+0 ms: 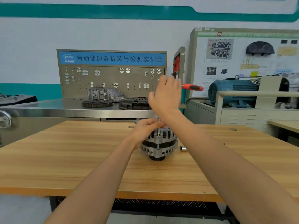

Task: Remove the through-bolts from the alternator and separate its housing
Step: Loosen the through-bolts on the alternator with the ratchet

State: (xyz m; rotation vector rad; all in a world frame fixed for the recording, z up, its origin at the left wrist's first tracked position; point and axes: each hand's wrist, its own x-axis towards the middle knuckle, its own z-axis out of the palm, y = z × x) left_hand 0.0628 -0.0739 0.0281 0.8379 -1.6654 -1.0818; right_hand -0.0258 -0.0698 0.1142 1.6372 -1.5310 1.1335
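Automotive training workshop: pegboard tool panel [111,78], transmission parts [103,94], electric motor [233,92], wooden workbench [64,159].

A blue banner [112,58] is running along the top of the grey pegboard panel [111,81], left of the middle of the frame. In white characters it is reading "自动变速器拆装与检测实训台". At its left end a small white logo is showing, too blurred to read. On the display board [242,62] at the upper right, the green header line and the small captions are staying unreadable.
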